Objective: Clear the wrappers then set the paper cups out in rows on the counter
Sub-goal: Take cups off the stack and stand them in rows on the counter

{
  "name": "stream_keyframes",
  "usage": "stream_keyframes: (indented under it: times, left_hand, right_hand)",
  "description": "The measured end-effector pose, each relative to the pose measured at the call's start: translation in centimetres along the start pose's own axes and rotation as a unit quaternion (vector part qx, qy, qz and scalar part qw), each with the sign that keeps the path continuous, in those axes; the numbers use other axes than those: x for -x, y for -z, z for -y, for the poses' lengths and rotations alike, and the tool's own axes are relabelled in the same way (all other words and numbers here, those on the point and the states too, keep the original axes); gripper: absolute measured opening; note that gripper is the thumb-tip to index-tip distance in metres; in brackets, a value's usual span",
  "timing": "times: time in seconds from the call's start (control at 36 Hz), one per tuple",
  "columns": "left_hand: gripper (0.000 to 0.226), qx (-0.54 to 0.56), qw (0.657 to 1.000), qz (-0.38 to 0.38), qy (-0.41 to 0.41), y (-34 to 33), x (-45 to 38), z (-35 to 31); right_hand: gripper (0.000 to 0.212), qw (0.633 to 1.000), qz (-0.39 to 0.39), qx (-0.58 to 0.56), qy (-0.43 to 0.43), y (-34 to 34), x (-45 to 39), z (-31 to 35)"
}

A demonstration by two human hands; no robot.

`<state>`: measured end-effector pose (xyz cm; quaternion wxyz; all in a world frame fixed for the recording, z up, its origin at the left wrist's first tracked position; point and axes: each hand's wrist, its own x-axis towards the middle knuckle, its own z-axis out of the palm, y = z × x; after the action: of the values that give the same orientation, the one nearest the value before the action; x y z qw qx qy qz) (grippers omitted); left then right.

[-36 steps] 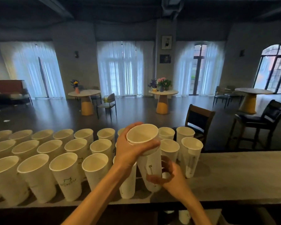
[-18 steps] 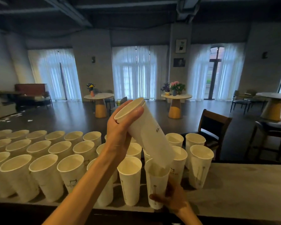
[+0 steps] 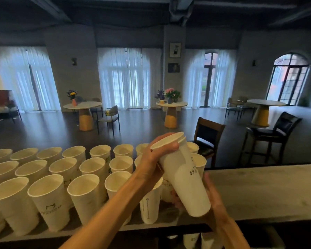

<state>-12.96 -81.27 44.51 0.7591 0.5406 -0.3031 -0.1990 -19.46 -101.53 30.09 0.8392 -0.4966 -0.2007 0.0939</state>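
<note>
Several white paper cups stand upright in three rows on the left half of the grey counter. My left hand grips the rim end of a short nested stack of cups, which is tilted with its rims up-left and its base down-right, above the right end of the rows. My right hand curls around the base of that stack from below and behind; its fingers are partly hidden by the cups. No wrappers are in view.
The counter's right half is bare stone. Behind the counter stand a dark wooden chair and a black bar stool, with round tables further back. More cups show below the counter's front edge.
The tilted cups in my left hand have come down and to the right. My right hand has left the cup standing on the counter and now holds the stack's base.
</note>
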Motion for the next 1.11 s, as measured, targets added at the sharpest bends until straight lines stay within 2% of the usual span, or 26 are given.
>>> stream_keyframes:
  times: [0.03,0.06,0.11,0.17,0.31,0.36,0.44,0.56,0.67,0.81,0.89,0.94,1.03,1.06,1.11]
  left_hand:
    - [0.076,-0.002,1.0,0.004,0.007,-0.3,0.0,0.5]
    - [0.076,-0.002,1.0,0.012,0.014,-0.8,-0.1,1.1]
    - [0.072,0.003,0.999,0.02,0.031,-1.2,-0.1,1.7]
    - [0.066,0.004,0.999,0.019,0.041,-1.4,-0.3,1.9]
    - [0.079,-0.051,0.998,-0.008,0.026,-2.0,-0.9,2.7]
    - [0.082,-0.065,0.997,-0.035,0.014,-2.4,-1.0,3.1]
    - [0.081,-0.053,0.995,-0.079,-0.005,-2.3,-1.4,3.2]
    - [0.078,-0.068,0.987,-0.121,-0.078,-1.5,-2.2,1.9]
    - [0.081,-0.122,0.967,-0.172,-0.146,-0.6,-2.5,0.3]
    - [0.086,-0.244,0.942,-0.19,-0.134,0.3,-2.8,1.9]
    - [0.089,-0.298,0.922,-0.207,-0.137,0.8,-2.9,2.7]
    - [0.089,-0.337,0.911,-0.199,-0.131,1.2,-2.6,3.1]
    - [0.093,-0.419,0.888,-0.156,-0.107,1.0,-1.9,3.8]
    - [0.089,-0.447,0.879,-0.138,-0.097,0.7,-1.6,4.0]
    - [0.064,-0.492,0.859,-0.1,-0.1,0.0,-1.0,4.4]
  right_hand:
    - [0.075,0.999,-0.04,-0.01,-0.022,-4.9,0.5,0.5]
    - [0.092,0.995,-0.042,-0.054,-0.068,-5.9,0.9,1.2]
    - [0.109,0.993,-0.112,0.005,-0.039,-5.5,1.3,1.3]
    - [0.108,0.982,-0.162,0.098,-0.027,-5.2,2.4,1.2]
    - [0.105,0.961,-0.213,0.168,-0.061,-4.9,2.9,2.5]
    - [0.102,0.935,-0.256,0.237,-0.063,-5.1,3.2,3.0]
    - [0.086,0.887,-0.313,0.338,-0.027,-4.7,3.4,3.2]
    - [0.084,0.828,-0.368,0.423,0.007,-2.5,4.7,2.0]
    - [0.083,0.796,-0.443,0.412,0.032,-0.3,5.4,0.6]
    - [0.082,0.794,-0.475,0.38,0.011,3.2,5.4,-1.7]
    - [0.094,0.785,-0.514,0.346,0.004,4.8,5.6,-2.8]
    - [0.1,0.779,-0.539,0.319,0.0,5.1,5.8,-3.0]
    - [0.092,0.778,-0.537,0.326,0.011,5.6,5.8,-3.2]
    - [0.091,0.779,-0.534,0.328,0.009,5.6,5.8,-3.2]
    - [0.091,0.787,-0.525,0.325,0.004,5.7,5.6,-3.3]
